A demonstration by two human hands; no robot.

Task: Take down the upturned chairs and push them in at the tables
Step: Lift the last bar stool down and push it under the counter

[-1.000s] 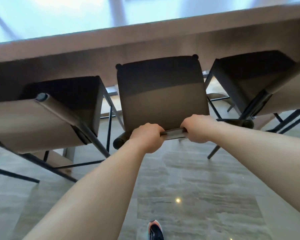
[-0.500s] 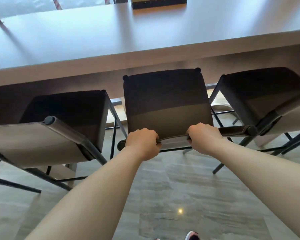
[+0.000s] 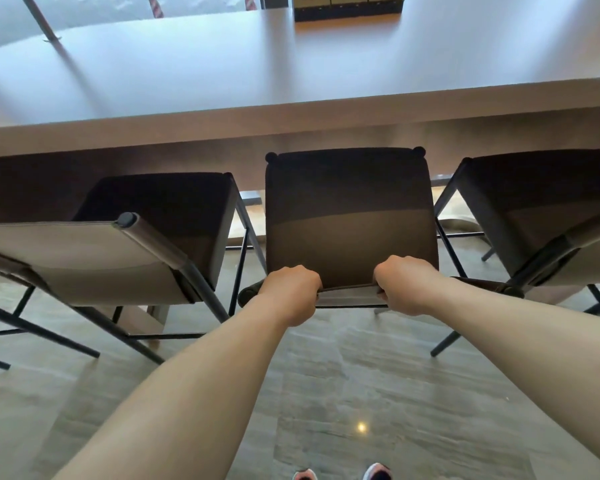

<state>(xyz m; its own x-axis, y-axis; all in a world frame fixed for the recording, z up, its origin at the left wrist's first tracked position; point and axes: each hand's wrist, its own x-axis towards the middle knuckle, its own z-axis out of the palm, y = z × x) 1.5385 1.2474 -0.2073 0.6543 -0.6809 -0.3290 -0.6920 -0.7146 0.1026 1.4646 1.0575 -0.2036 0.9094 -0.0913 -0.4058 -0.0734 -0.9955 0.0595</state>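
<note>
A dark-seated middle chair [image 3: 349,216] stands upright on the floor, its seat front tucked under the edge of the long pale table [image 3: 291,98]. My left hand [image 3: 290,291] grips the left part of its backrest top rail. My right hand [image 3: 406,284] grips the right part of the same rail. A left chair [image 3: 160,216] and a right chair [image 3: 541,202] of the same kind stand on either side, also facing the table, their tan backrests towards me.
A dark box [image 3: 347,6] sits at the table's far edge. Thin black chair legs [image 3: 132,341] splay out over the grey stone floor [image 3: 361,375]. My shoes [image 3: 340,474] show at the bottom edge.
My view has lifted and pulled back, showing more of the tabletop. The middle chair sits a little further under the table edge, with both hands holding the same rail throughout.
</note>
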